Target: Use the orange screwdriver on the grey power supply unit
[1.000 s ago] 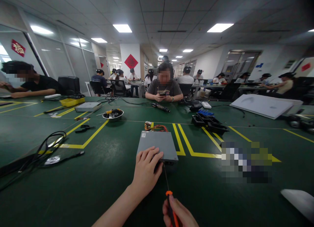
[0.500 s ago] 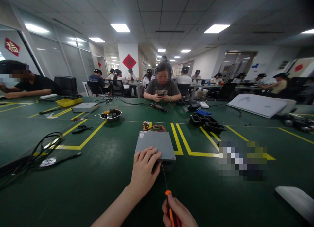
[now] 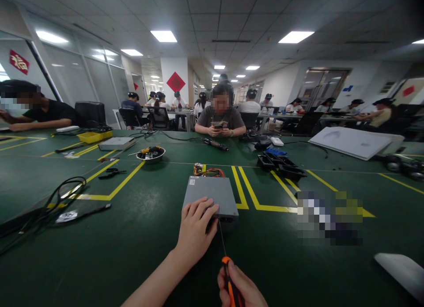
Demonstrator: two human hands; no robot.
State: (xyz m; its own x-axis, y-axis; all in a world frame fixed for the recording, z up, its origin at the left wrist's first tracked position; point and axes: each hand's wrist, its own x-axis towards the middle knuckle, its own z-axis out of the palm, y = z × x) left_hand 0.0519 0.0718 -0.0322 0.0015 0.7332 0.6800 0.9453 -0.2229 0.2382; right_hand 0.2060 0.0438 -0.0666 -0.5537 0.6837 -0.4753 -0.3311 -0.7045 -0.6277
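A grey metal computer power supply (image 3: 212, 190) lies flat on the green table in front of me, its bundle of coloured wires (image 3: 209, 171) at the far side. My left hand (image 3: 197, 223) grips its near left edge, fingers across the top and thumb down by the front face. Below it, my right hand (image 3: 243, 285) is closed around the orange and black handle of a screwdriver (image 3: 226, 259). The thin shaft points up and away, its tip at the power supply's near face. What the tip touches is hidden from me.
A metal bowl (image 3: 150, 155) with a yellow-handled tool stands beyond, to the left. Black cables (image 3: 62, 201) lie at left. Black trays (image 3: 280, 165) and a blurred-out item (image 3: 326, 218) are at right. A person (image 3: 220, 117) sits across the table, holding a phone.
The whole view has shifted very slightly. Both hands, the screwdriver and the power supply stay in nearly the same places.
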